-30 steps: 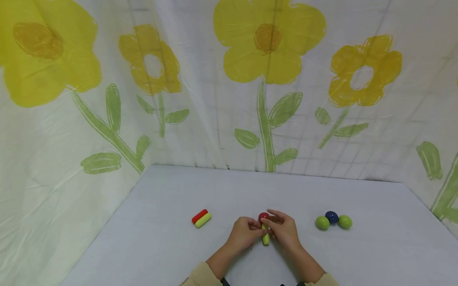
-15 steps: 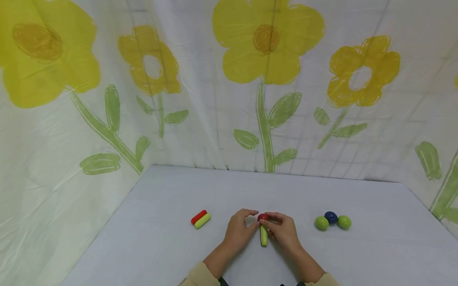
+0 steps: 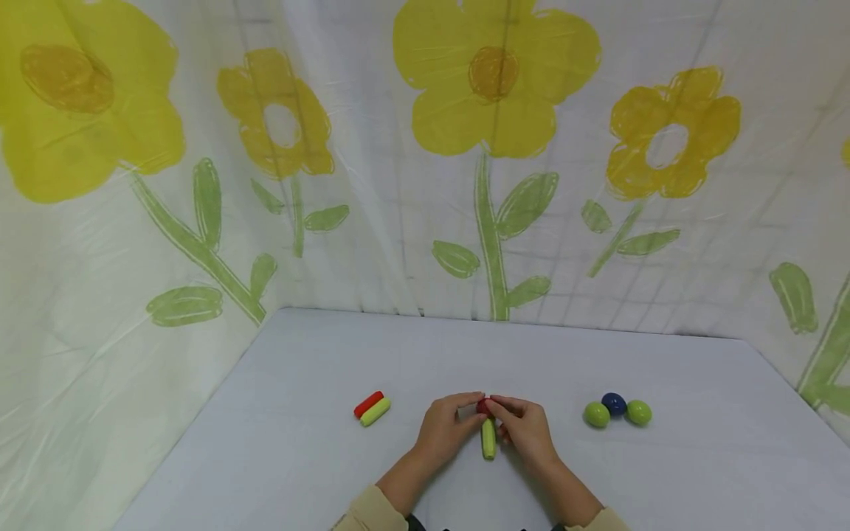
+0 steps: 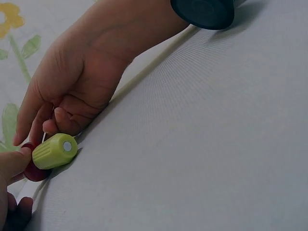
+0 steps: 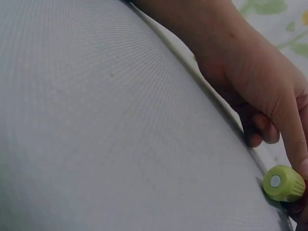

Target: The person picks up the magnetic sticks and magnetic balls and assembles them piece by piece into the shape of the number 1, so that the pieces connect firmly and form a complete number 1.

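Observation:
My left hand [image 3: 440,428] and right hand [image 3: 529,434] meet around a glossy red ball [image 3: 482,406]. Thumb and index finger of the right hand pinch the ball; the left thumb and forefinger grip its other side. From the ball, a short yellow-green rod [image 3: 488,441] points toward me. The left wrist view shows the rod [image 4: 57,151] with ribbed sides and a grey disc in its near end, the dark red ball [image 4: 34,173] right behind it. Fingers cover much of the ball. The rod [image 5: 284,183] also shows in the right wrist view.
To the left, a red rod [image 3: 368,405] and another yellow-green rod [image 3: 375,412] lie side by side. On the right sit two green balls [image 3: 597,414] and a dark blue ball [image 3: 614,404]. Behind the pale table [image 3: 319,457] hangs a flowered curtain [image 3: 372,221].
The left fingers have left the yellow-green rod, spread apart, then closed in on the red ball. The right hand has stayed at the ball.

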A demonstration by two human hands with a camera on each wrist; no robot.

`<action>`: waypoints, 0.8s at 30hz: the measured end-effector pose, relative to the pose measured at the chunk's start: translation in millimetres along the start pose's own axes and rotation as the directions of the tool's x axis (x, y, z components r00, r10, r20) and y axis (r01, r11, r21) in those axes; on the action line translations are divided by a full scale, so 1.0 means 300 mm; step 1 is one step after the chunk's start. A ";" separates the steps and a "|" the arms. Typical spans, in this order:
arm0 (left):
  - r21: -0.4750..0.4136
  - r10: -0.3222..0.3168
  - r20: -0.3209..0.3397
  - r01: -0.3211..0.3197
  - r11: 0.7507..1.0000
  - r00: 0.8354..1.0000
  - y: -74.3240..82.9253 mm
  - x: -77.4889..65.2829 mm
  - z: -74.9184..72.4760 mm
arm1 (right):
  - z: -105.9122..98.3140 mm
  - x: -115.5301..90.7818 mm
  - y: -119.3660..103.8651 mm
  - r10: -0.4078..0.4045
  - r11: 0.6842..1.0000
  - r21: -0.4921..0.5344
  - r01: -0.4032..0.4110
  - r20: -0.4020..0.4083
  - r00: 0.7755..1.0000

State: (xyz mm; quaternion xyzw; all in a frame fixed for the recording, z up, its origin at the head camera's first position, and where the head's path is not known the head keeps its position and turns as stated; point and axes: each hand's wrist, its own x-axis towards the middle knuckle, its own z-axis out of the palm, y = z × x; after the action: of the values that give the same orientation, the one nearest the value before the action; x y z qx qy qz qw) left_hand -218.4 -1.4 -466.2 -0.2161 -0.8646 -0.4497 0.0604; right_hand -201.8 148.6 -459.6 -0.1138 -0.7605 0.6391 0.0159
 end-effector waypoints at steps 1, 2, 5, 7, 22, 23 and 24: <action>0.001 0.000 -0.005 0.000 1.000 1.000 0.001 0.000 0.002 | -0.001 -0.001 -0.001 0.004 1.000 0.007 -0.004 -0.003 1.000; 0.002 -0.002 -0.010 0.002 1.000 1.000 0.000 0.000 0.005 | -0.002 -0.003 -0.003 0.008 1.000 0.013 -0.008 -0.005 1.000; -0.006 -0.014 -0.016 0.014 1.000 1.000 -0.005 0.002 0.012 | -0.007 -0.006 -0.010 0.014 1.000 0.020 -0.014 -0.009 1.000; -0.018 -0.032 -0.013 0.032 0.999 0.999 -0.011 0.005 0.015 | -0.012 -0.005 -0.018 0.018 1.000 0.015 -0.018 -0.007 1.000; -0.073 -0.065 -0.014 0.064 0.995 0.998 -0.018 0.001 0.017 | -0.203 -0.002 -0.061 -0.024 0.978 -0.205 0.027 0.013 1.000; -0.074 -0.065 -0.013 0.064 0.995 0.998 -0.018 0.000 0.017 | -0.221 -0.002 -0.062 -0.031 0.976 -0.217 0.032 0.011 0.999; -0.076 -0.070 -0.010 0.069 0.995 0.997 -0.018 -0.001 0.016 | -0.238 -0.003 -0.064 -0.036 0.973 -0.228 0.038 0.012 0.999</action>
State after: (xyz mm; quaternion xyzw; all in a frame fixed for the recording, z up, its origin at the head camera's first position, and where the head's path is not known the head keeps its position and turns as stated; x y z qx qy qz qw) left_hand -220.1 -0.2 -473.2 -0.1852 -0.8535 -0.4853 0.0417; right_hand -191.6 214.6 -427.5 -0.0981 -0.8310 0.5475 0.0118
